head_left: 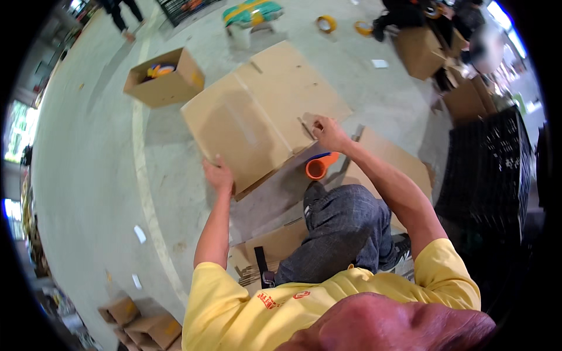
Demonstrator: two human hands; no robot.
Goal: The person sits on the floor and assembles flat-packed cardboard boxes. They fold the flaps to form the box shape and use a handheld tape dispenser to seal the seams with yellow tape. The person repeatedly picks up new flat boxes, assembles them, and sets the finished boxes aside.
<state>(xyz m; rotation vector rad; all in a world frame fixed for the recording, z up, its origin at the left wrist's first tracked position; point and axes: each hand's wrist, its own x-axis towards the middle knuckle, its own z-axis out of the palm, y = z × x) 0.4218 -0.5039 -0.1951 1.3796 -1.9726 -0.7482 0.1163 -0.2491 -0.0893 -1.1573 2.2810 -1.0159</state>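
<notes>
A large brown flattened cardboard box (252, 105) lies tilted in front of me, with a seam down its middle and small slots near its edges. My left hand (218, 175) grips its near left edge, thumb on the upper face and the other fingers mostly hidden. At the near right edge, my right hand (331, 133) is closed with bent fingers against the cardboard beside a dark slot. Just below that hand, an orange tape dispenser (317, 169) with a blue part rests on the floor.
An open carton (164, 88) with orange and blue things inside stands far left. Beyond are a stool with a green cover (252, 13) and yellow tape rolls (326, 24). Stacked black crates (486, 175) rise at right. Cardboard sheets (392, 161) lie near my legs. People are farther off.
</notes>
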